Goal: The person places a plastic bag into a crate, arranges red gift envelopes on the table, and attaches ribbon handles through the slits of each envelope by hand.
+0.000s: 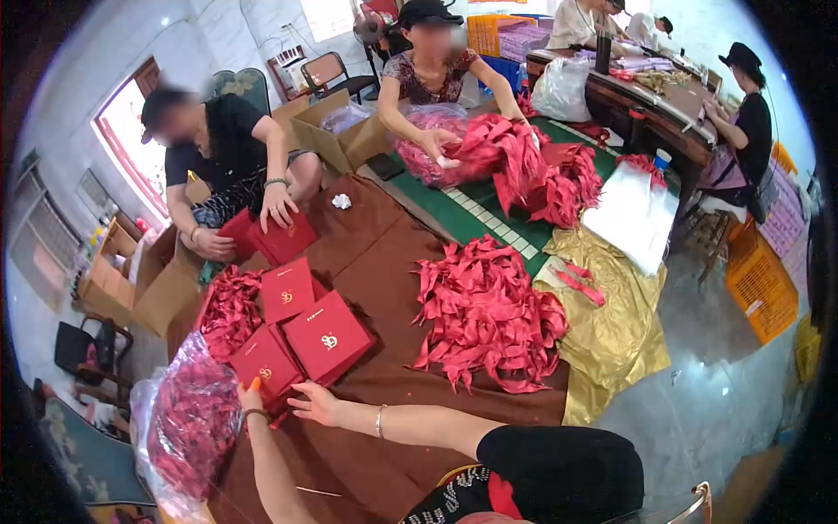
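Boxes [328,339] lie just beyond the right hand [316,405], spread open and gripping nothing.

Near the left edge of the brown-covered table [362,240], the left hand [250,400] touches a red box [264,361] with gold lettering; the right hand [316,405], fingers spread, is just beside it. Red ribbons [489,314] lie heaped toward the right edge.

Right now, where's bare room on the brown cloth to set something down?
Brown cloth between the red boxes and the loose ribbon pile; some between the forearms. Crowded: cloth's left side, with boxes, bagged ribbons, left hand, right hand.
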A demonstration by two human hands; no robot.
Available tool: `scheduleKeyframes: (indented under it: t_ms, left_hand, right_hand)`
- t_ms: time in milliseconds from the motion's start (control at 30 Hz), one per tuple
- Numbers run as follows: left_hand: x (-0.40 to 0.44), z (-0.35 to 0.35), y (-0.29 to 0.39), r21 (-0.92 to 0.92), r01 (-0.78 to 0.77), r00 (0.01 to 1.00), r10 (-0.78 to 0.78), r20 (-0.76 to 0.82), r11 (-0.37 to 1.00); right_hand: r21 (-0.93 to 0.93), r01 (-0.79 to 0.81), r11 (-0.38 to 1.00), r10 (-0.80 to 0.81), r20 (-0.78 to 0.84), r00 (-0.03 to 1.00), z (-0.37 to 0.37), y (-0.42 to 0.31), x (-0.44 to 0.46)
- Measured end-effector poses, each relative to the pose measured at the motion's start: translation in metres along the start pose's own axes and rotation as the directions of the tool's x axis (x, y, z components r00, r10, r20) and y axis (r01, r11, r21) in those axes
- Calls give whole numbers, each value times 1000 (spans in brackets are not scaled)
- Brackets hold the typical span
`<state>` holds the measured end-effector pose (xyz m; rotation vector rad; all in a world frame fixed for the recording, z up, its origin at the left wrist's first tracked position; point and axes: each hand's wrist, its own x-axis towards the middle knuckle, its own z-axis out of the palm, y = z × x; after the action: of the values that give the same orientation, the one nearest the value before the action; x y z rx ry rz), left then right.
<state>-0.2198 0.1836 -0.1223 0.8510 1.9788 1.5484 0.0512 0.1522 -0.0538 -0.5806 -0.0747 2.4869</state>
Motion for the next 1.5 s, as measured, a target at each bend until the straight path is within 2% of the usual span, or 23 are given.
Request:
scheduleKeyframes:
  t_ms: [100, 167, 300, 367, 433, 500, 533, 567, 633, 700, 767, 900, 967, 1033, 1100, 1167, 1200, 1233, 1300, 1367, 1400, 1433, 1500]
  left_hand:
    - [-3, 9, 20, 104, 79, 997, -79, 0, 991]
    - [15, 17, -5, 6, -40, 982, 40, -183, 999]
    - [25, 15, -9, -3, -17, 997, 17, -81, 1000]
    - [14, 16, 5, -186, -10, 997, 24, 68, 983]
    - [3, 20, 16, -88, -39, 999, 38, -18, 995]
    - [3, 21, 18, -96, -32, 999, 29, -27, 995]
    - [14, 20, 6, -74, -93, 995, 90, -49, 993]
    - [22, 18, -7, -49, -151, 986, 148, -74, 987]
    - [-4, 19, 25, 42, -39, 999, 39, -2, 998]
    - [1, 17, 10, 169, -82, 991, 98, -89, 982]
    - [-3, 15, 5, 194, -189, 978, 203, -56, 963]
    - [-41, 19, 33, 120, -315, 948, 319, -14, 941]
    - [-72, 22, 66, 124, -295, 955, 294, 25, 947]
    - [-66, 18, 45, 43, -348, 937, 346, 48, 936]
    - [-110, 20, 87, 248, -269, 959, 281, -15, 931]
    - [-126, 18, 89, 268, -304, 948, 318, -11, 914]
    - [-137, 20, 91, 97, -170, 985, 173, -23, 981]
    - [-143, 21, 88, 8, -120, 993, 120, -8, 993]
    - [-138, 22, 46, -12, -190, 981, 190, -36, 982]
    - [-169, 27, 74, 100, -182, 983, 182, 4, 978]
    - [-179, 30, 82, 14, -159, 987, 159, 15, 987]
    - [-185, 33, 84, -72, -137, 990, 139, 28, 988]
    - [-192, 38, 80, -97, -128, 992, 129, 1, 987]
  right_hand:
    - [-150, -16, 989, 21, 29, 999, -13, 8, 7]
    - [-397, -87, 914, 73, -52, 996, -17, 11, -21]
    - [-508, -204, 837, 278, 74, 958, -52, 2, -58]
    - [-454, -236, 859, 288, 48, 956, -69, -7, -77]
    - [-411, -80, 908, 148, 138, 979, -92, -17, -94]
    - [-327, -76, 942, 108, 81, 991, -97, -30, -114]
    - [-326, -45, 944, 84, 105, 991, -101, -34, -122]
    - [-331, -67, 941, 103, 94, 990, -106, -37, -127]
    - [-285, -18, 958, 83, 216, 973, -110, -38, -130]
    - [-300, 1, 954, 80, 256, 963, -107, -41, -134]
    - [-250, -34, 968, 109, 292, 950, -111, -42, -130]
    - [-241, -4, 971, 85, 327, 941, -107, -46, -136]
    - [-279, -46, 959, 128, 281, 951, -102, -47, -141]
    - [-306, 38, 951, 43, 252, 967, -102, -44, -142]
    - [-304, 54, 951, 22, 242, 970, -102, -43, -142]
    - [-300, 26, 954, 54, 257, 965, -105, -42, -140]
    - [-277, 17, 961, 42, 206, 978, -101, -44, -143]
    - [-252, 14, 968, 26, 155, 988, -97, -49, -142]
    - [-42, -156, 987, 161, 202, 966, -113, -74, -110]
    - [-126, 75, 989, -71, 40, 997, -108, -96, -98]
    - [-260, 243, 935, -259, -26, 966, -92, -103, -102]
    - [-340, 320, 884, -376, -110, 920, -84, -111, -99]
    - [-515, 400, 758, -500, -66, 864, -72, -132, -90]
